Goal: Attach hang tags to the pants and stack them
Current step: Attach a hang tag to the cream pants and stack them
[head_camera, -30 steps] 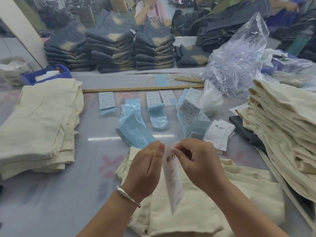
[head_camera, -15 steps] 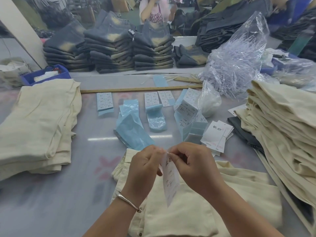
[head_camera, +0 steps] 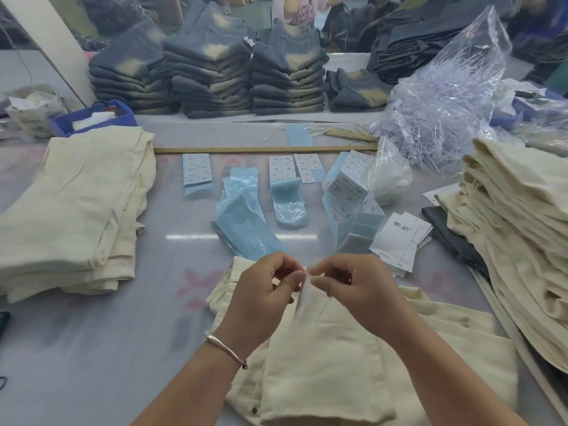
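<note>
Pinching the top of a white paper hang tag (head_camera: 302,298) between curled fingers, the left hand (head_camera: 261,298) and right hand (head_camera: 358,293) meet at lower centre of the frame; the tag hangs edge-on and blurred between them. Directly beneath lies a folded pair of cream cotton pants (head_camera: 332,373) on the grey table (head_camera: 101,348). Just above right of the hands sits a fan of white printed hang tags (head_camera: 399,241), beside pale blue plastic sleeves (head_camera: 242,229). A stack of cream pants (head_camera: 76,210) fills the left, a taller cream stack (head_camera: 519,235) the right edge.
</note>
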Action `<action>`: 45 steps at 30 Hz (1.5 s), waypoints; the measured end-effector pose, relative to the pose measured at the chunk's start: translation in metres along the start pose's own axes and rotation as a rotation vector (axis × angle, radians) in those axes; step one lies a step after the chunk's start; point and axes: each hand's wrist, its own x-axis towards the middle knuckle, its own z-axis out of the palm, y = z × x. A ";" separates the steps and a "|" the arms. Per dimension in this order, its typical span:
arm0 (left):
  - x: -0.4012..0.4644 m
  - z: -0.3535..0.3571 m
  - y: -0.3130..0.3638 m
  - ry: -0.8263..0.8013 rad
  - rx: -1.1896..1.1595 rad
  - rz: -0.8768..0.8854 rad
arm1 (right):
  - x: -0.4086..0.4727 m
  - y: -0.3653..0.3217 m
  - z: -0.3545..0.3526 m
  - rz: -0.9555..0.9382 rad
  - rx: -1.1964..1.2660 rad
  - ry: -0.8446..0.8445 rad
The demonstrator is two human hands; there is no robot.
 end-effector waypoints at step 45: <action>-0.010 -0.077 -0.114 0.079 0.354 -0.225 | 0.061 0.005 0.069 0.117 -0.196 -0.205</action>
